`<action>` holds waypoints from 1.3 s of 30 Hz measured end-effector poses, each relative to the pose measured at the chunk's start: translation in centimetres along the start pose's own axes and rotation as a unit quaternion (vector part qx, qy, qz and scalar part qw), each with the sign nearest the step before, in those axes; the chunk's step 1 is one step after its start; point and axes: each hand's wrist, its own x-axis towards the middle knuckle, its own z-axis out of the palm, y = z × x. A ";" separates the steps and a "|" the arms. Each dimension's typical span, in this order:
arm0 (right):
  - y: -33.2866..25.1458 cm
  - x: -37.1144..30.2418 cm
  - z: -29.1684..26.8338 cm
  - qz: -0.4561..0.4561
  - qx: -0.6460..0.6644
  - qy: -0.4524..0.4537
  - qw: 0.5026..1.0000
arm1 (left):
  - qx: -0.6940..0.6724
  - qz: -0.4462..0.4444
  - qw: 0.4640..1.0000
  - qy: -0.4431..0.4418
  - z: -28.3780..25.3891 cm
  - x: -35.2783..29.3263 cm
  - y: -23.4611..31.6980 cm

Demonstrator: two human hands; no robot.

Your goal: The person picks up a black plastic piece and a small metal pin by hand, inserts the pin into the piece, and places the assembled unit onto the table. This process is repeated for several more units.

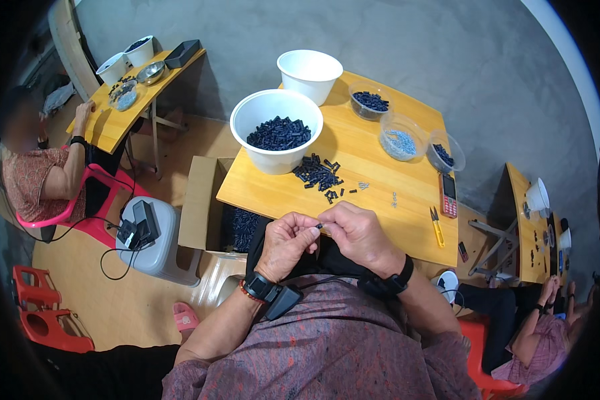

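Note:
Just past the near edge of the yellow wooden table (380, 213), both my hands meet at a small black plastic piece (319, 227). My left hand (287, 245) pinches it between thumb and index finger. My right hand (360, 233) is closed on its other side, the fingertips touching it; a finer part between them is too small to make out. Beyond my hands lies a loose pile of short black pieces (318, 175), with a few strays beside it. Tiny metal bits (363, 186) and small pale rings (395, 200) sit to the right of the pile.
A white tub (277, 160) holds many black pieces; another white tub (310, 77) stands behind. Clear bowls hold dark pieces (371, 101) and light-blue bits (402, 143). A red phone (449, 197) and yellow craft knife (437, 228) lie right. A cardboard box (203, 207) stands left; people sit either side.

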 end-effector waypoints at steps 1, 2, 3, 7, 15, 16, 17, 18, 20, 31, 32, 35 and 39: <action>0.0 0.1 -0.2 0.000 0.000 0.000 1.000 | 0.023 0.000 1.000 0.007 0.2 -0.1 0.2; -0.1 0.2 -0.4 -0.030 -0.024 -0.028 0.999 | 0.046 0.000 0.999 0.015 0.3 -0.1 0.3; -0.1 0.4 -0.6 -0.061 -0.047 -0.057 0.995 | 0.046 -0.001 0.999 0.015 0.3 -0.2 0.3; 0.0 0.3 -1.1 -0.009 0.023 -0.076 0.997 | 0.058 0.006 0.998 0.001 0.4 -0.4 0.2; 1.5 -1.7 0.9 0.222 0.369 0.014 0.902 | 0.046 0.016 0.999 0.000 0.2 -0.1 0.3; 1.6 -1.8 1.0 0.222 0.369 0.014 0.902 | 0.038 0.014 0.999 0.000 0.2 -0.2 0.3; 1.7 -2.0 1.0 0.223 0.357 0.009 0.907 | 0.031 0.011 0.999 0.000 0.2 -0.2 0.3; 1.7 -2.1 1.1 0.223 0.345 0.003 0.912 | 0.031 0.011 0.999 0.000 0.3 -0.1 0.3; 1.7 -2.2 1.3 0.215 0.333 0.010 0.918 | 0.026 0.014 1.000 -0.003 0.3 -0.1 0.2; 1.1 -2.6 1.1 0.063 0.114 0.009 0.992 | 0.054 -0.005 0.998 -0.014 0.1 -0.3 -0.3; 1.7 -2.7 0.9 0.075 0.142 -0.017 0.987 | 0.060 -0.011 0.998 -0.015 0.0 -0.3 -0.4; 2.9 -1.4 -0.5 0.174 0.175 -0.005 0.969 | 0.044 0.001 0.999 0.008 0.2 0.0 -0.4; 5.4 1.0 -1.5 0.217 0.038 0.094 0.971 | 0.035 0.007 0.999 0.025 -0.2 0.2 -0.3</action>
